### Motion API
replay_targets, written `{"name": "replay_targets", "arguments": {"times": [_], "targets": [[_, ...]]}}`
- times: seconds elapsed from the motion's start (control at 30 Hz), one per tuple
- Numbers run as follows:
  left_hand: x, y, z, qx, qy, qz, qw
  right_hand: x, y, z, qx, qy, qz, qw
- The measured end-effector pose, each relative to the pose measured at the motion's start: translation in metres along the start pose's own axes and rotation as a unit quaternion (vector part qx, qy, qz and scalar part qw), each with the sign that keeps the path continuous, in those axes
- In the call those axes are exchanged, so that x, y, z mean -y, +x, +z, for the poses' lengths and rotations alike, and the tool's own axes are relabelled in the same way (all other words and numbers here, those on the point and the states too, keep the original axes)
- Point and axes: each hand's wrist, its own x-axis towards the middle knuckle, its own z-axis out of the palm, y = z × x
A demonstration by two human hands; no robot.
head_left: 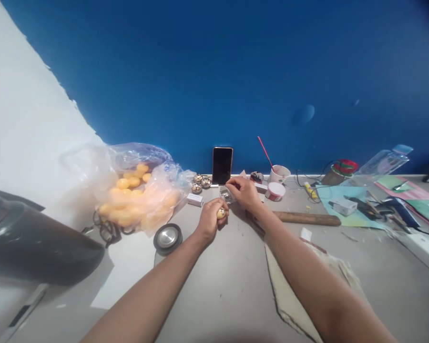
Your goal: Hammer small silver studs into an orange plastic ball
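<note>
A small yellow ball (220, 213) with shiny bits on it is in my left hand (210, 219), the fingers wrapped round it. Just right of it and farther back, my right hand (246, 193) is closed in a pinch at the fingertips; what they hold is too small to make out. Under those fingertips lies a little heap of silvery pieces (226, 196), partly covered by my hands. Several decorated balls (198, 179) with gold and dark patches sit to the left, behind a small white box (195, 200). A dark-screened phone (222, 164) leans upright against the blue wall.
At left are a clear bag of yellow balls (134, 183), a round metal lid (168, 237) and a large grey cylinder (39, 240). On the right stand a paper cup (280, 174) with a red stick, a pink-topped tub (275, 191), a wooden rod (307, 218) and a cloth (289, 293).
</note>
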Motion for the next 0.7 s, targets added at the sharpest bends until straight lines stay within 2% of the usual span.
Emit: {"name": "replay_targets", "arguments": {"times": [0.17,0.27,0.4,0.5,0.6,0.7], "targets": [[0.002,0.001,-0.002,-0.015,-0.078,-0.01,0.997,0.002,-0.001,-0.002,-0.015,0.059,0.051,0.997],[0.004,0.002,-0.003,-0.03,-0.078,0.0,0.997,0.008,0.004,-0.004,-0.033,0.114,0.079,0.99],[0.004,0.003,-0.004,-0.036,-0.071,-0.006,0.997,0.03,0.021,-0.01,-0.047,0.216,0.153,0.963],[0.001,0.004,-0.005,-0.036,-0.104,-0.014,0.994,0.055,0.023,-0.017,-0.013,0.248,0.146,0.958],[-0.001,0.004,-0.008,-0.036,-0.159,-0.017,0.987,0.072,0.002,-0.021,0.025,0.265,0.155,0.951],[-0.001,0.004,-0.01,-0.027,-0.205,-0.042,0.977,0.073,-0.035,-0.019,0.015,0.311,0.207,0.927]]}}
